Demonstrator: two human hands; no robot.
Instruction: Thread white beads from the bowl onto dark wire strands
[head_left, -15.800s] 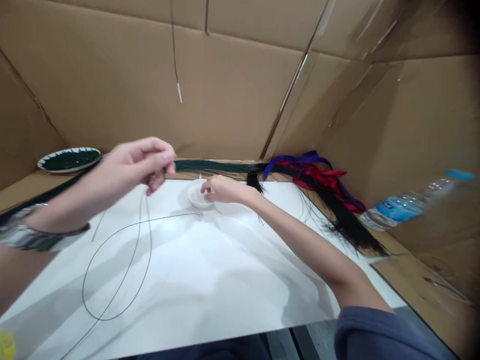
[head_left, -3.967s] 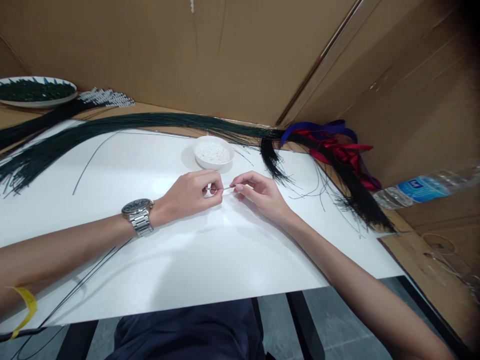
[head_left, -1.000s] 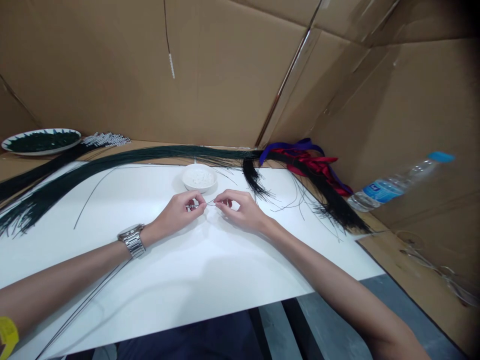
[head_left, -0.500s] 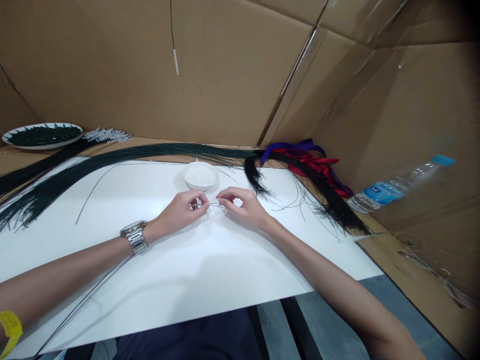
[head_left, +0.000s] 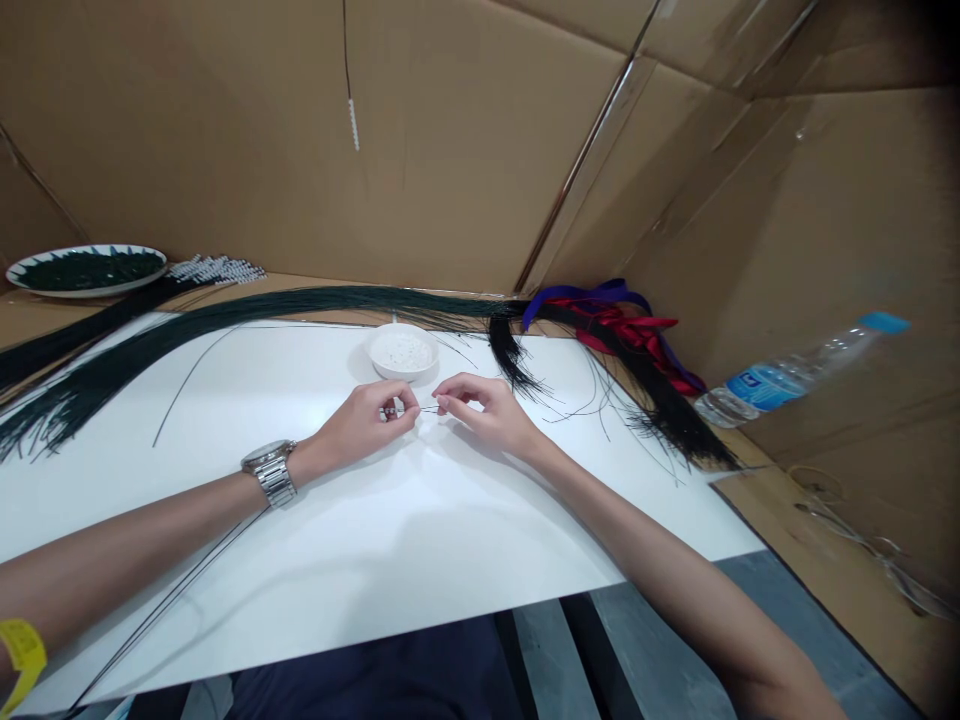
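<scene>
My left hand [head_left: 377, 415] is closed in a pinch on thin dark cords [head_left: 202, 570], which run back under the wrist to the table's front edge. Small white beads [head_left: 388, 411] show between its thumb and fingers. Just to the right, my right hand [head_left: 484, 408] pinches the short cord ends that span the gap between the two hands. Whether a bead is also in its fingertips is too small to tell. Right behind the hands stands a small white dish [head_left: 403, 352] with tiny white beads in it.
A long bundle of dark green cords [head_left: 315, 300] lies across the back of the white board [head_left: 450, 560]. Red ribbon [head_left: 637, 335] and a water bottle [head_left: 780, 378] are at the right. At the far left sits an oval plate [head_left: 86, 272] beside beaded cord ends [head_left: 217, 270]. Cardboard walls surround the table.
The thumb and fingers of my right hand have shifted slightly at the cord ends. Both hands otherwise stay in place, still pinching.
</scene>
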